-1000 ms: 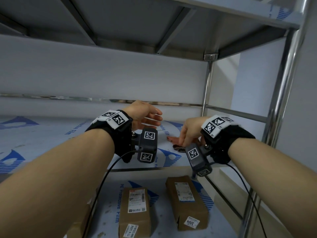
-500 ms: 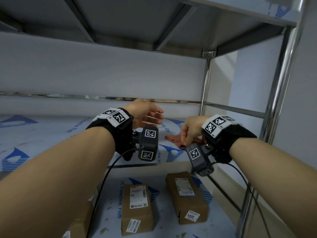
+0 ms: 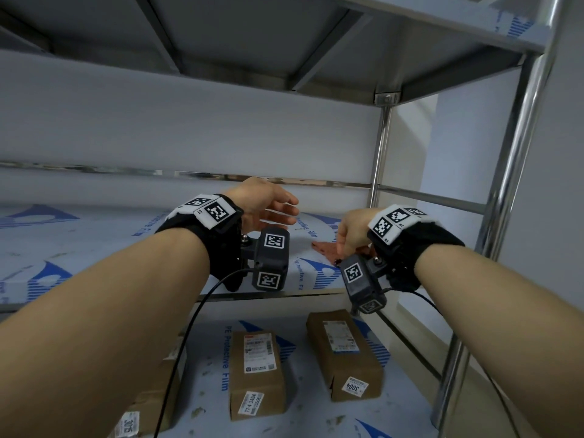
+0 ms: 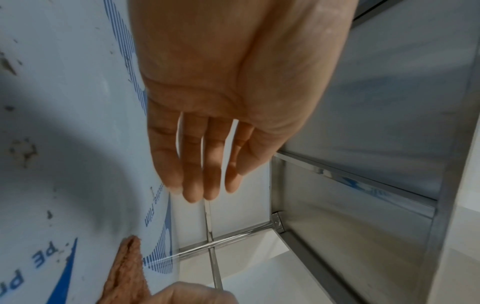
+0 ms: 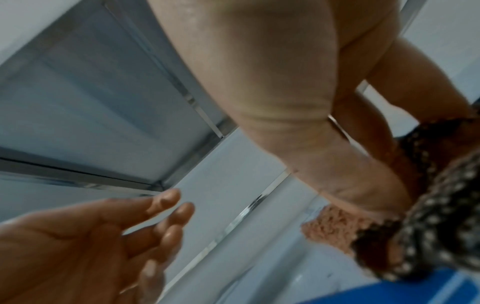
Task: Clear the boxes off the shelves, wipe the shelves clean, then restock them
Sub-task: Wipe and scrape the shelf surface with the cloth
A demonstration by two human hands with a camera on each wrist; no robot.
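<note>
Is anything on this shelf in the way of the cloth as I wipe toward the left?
Nothing visible. The right hand holds the cloth on the shelf, whose film lies bare to the left; the left hand hovers above it. The boxes sit one shelf lower.

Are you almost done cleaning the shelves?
Not yet. The middle shelf has no boxes on it. The right hand holds a cloth on it; the left hand is open. Boxes sit on the speckled lower shelf.
</note>
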